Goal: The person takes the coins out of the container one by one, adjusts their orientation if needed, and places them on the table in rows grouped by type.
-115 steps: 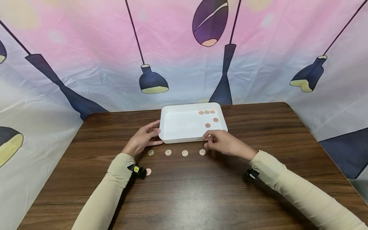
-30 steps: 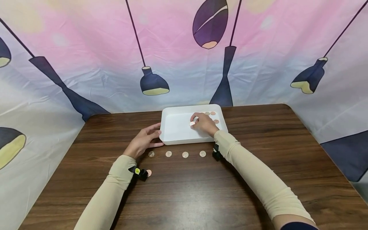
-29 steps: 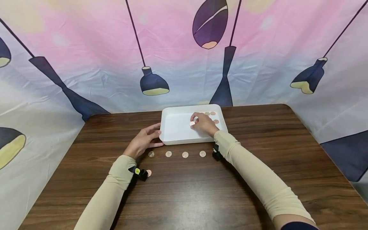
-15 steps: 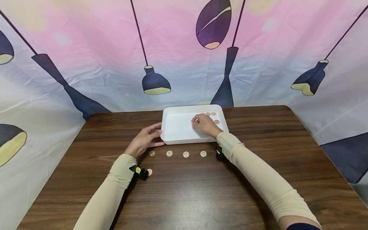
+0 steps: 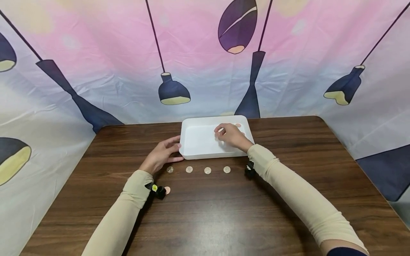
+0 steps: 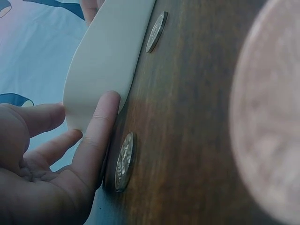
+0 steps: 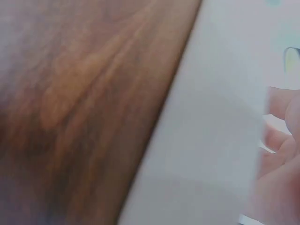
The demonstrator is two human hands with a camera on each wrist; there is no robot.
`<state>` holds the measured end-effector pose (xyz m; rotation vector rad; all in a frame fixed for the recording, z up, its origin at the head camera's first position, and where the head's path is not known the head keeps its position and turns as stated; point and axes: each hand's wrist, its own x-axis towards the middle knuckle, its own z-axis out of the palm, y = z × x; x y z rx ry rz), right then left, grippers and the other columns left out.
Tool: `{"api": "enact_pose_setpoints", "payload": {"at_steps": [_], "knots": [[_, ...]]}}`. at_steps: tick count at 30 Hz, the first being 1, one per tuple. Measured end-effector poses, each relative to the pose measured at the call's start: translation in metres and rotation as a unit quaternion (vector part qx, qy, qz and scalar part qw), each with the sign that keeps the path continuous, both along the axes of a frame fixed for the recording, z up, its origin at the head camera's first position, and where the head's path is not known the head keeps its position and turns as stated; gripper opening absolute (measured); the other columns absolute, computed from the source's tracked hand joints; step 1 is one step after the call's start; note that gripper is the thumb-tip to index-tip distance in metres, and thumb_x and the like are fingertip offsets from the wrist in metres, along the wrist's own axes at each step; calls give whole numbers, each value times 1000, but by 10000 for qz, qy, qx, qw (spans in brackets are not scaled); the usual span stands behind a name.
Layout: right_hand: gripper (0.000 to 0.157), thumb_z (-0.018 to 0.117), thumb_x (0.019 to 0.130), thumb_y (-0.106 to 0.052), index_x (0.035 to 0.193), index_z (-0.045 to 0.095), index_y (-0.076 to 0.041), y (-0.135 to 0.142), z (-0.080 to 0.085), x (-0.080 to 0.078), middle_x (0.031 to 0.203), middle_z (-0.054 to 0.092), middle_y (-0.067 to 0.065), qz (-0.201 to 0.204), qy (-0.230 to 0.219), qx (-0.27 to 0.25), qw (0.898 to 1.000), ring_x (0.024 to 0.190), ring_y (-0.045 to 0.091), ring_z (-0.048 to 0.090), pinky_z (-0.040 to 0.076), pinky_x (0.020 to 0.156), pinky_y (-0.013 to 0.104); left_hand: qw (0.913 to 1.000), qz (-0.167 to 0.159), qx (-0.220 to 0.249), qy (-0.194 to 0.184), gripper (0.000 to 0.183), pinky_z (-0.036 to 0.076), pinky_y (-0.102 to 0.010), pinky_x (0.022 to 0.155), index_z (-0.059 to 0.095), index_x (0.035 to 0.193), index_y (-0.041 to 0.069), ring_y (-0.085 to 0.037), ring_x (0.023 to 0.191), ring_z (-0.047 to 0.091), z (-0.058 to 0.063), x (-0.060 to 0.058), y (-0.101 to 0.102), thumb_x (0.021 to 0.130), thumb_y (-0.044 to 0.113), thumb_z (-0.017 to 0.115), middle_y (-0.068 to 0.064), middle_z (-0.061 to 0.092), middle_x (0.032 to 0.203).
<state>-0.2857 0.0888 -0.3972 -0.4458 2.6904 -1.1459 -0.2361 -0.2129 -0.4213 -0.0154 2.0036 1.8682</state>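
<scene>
A shallow white tray (image 5: 196, 142) stands at the back of the wooden table. My left hand (image 5: 160, 153) touches its left end, straight fingers spread against the outer wall (image 6: 105, 56) in the left wrist view. Low over the tray floor, my right hand (image 5: 232, 135) keeps thumb and fingertips pinched together; the coin seen in that pinch a second ago is now hidden. Behind this hand a copper coin (image 5: 238, 125) shows in the tray, other coins being covered. In the right wrist view the tray's wall (image 7: 197, 122) blocks part of the hand (image 7: 281, 159).
Several pale gold coins lie in a row before the tray, among them the leftmost coin (image 5: 170, 170) and the rightmost coin (image 5: 226, 170). A copper coin (image 5: 167, 190) lies beside the left wrist camera (image 5: 160, 193). A patterned cloth (image 5: 125, 78) hangs behind the table.
My right hand went from the table by the tray's front edge to over the tray, carrying a coin, then shifted slightly right and back. My left hand stays at the tray's left end.
</scene>
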Motion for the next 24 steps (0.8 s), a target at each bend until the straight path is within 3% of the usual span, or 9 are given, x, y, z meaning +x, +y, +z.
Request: {"api": "enact_pose_setpoints", "payload": {"at_steps": [5,15,24], "knots": [[28,64,101,-8,129,69,-5,14,15,14,114,70,16,194,36,-257,9995,98,28,63,49,72,32,10000,41,-10,-25,57,62,-38,99,30,168,13,-38,136,52,0,-1,1,114,12,47,-25,42,152],[26,70,95,0,120,68,-4,19,36,59,99,70,9,653,186,-800,9945,77,17,58,47,66,26,10000,-2,24,-9,57,62,-37,99,29,168,14,-35,133,54,1,-3,0,114,12,47,-23,42,151],[24,72,91,3,114,68,-3,3,29,102,93,73,8,1149,-151,-1541,9812,69,12,53,44,61,21,10000,-2,-3,-11,57,62,-37,99,29,168,13,-34,131,56,0,-1,0,114,12,47,-24,45,147]]}}
